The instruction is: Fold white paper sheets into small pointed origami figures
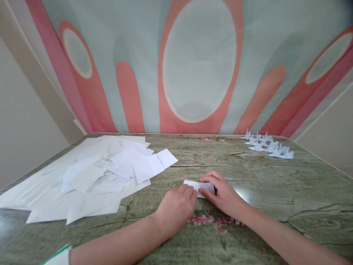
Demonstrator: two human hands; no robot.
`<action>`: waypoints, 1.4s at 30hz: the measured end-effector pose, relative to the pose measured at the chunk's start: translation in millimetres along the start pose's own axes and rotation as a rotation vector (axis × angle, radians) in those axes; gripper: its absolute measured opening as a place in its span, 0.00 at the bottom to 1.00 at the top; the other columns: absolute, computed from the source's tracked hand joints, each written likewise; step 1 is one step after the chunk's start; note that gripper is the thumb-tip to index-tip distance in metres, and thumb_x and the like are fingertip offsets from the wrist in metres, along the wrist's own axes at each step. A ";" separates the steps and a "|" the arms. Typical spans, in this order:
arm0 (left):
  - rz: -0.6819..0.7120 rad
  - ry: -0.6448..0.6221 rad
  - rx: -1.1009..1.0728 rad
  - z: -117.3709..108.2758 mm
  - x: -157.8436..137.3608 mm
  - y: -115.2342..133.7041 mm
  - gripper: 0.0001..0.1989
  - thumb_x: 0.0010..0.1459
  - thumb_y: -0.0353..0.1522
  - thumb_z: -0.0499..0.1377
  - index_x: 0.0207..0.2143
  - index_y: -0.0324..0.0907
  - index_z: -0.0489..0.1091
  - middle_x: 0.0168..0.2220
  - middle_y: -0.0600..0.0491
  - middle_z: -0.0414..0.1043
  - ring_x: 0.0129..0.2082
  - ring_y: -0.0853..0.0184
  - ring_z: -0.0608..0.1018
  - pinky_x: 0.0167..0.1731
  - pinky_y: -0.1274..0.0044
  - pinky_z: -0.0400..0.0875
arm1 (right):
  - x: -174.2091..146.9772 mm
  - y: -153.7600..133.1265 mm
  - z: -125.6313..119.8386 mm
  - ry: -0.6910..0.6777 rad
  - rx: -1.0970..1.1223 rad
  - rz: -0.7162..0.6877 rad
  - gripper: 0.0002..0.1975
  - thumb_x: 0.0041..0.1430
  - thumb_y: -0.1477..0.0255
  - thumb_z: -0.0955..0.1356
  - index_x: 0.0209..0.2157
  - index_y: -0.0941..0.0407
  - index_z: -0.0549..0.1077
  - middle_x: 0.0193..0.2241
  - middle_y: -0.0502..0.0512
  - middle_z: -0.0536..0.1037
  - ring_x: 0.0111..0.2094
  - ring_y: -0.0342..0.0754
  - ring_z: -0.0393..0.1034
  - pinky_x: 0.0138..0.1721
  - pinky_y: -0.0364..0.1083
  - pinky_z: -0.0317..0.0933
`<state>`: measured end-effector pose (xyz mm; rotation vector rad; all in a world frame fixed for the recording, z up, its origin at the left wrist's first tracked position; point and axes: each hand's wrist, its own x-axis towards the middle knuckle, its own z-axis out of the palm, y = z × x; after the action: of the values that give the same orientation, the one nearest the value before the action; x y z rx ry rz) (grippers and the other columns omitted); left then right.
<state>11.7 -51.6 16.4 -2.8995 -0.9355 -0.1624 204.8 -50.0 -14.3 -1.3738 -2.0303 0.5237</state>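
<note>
A small sheet of white paper (206, 186), folded into a narrow strip, lies on the table in front of me. My left hand (176, 207) is closed, its curled fingers pressing on the strip's left part and hiding some of it. On the right end, my right hand (224, 194) pinches the paper, with the thumb on the near side and the fingers over the far edge. The two hands are close together, the left fingertips almost meeting the right thumb.
A spread heap of white paper sheets (93, 200) covers the table's left side, with a creased paper piece (156, 163) at its right edge. Several small folded paper figures (257, 146) stand in rows at the back right. A patterned backdrop (200, 66) rises behind the wood-look table (275, 191).
</note>
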 end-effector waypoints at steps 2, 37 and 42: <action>-0.004 -0.023 0.003 -2.1 -0.1 0.5 0.09 0.57 0.23 0.51 0.39 0.35 0.66 0.36 0.46 0.70 0.38 0.60 0.74 0.34 0.70 0.73 | -0.1 -1.3 -1.0 -0.009 0.005 0.004 0.11 0.55 0.66 0.66 0.39 0.55 0.71 0.37 0.56 0.68 0.41 0.50 0.64 0.43 0.49 0.59; 0.024 -0.011 -0.076 1.5 4.1 -11.9 0.09 0.59 0.27 0.51 0.43 0.38 0.64 0.37 0.49 0.68 0.37 0.62 0.70 0.37 0.69 0.68 | 1.0 3.9 -7.4 -0.071 0.071 0.045 0.14 0.52 0.65 0.68 0.41 0.54 0.70 0.41 0.56 0.67 0.44 0.51 0.62 0.46 0.51 0.58; 0.003 -0.005 -0.090 5.2 4.3 -12.8 0.09 0.59 0.27 0.52 0.43 0.39 0.64 0.36 0.50 0.65 0.36 0.62 0.69 0.36 0.69 0.67 | 0.5 3.5 -7.1 -0.081 0.056 0.057 0.14 0.51 0.65 0.69 0.40 0.53 0.70 0.41 0.56 0.67 0.44 0.52 0.62 0.46 0.51 0.58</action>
<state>8.0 -38.1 12.5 -2.9840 -0.9480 -0.2024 211.9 -48.4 -11.2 -1.4004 -2.0292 0.6659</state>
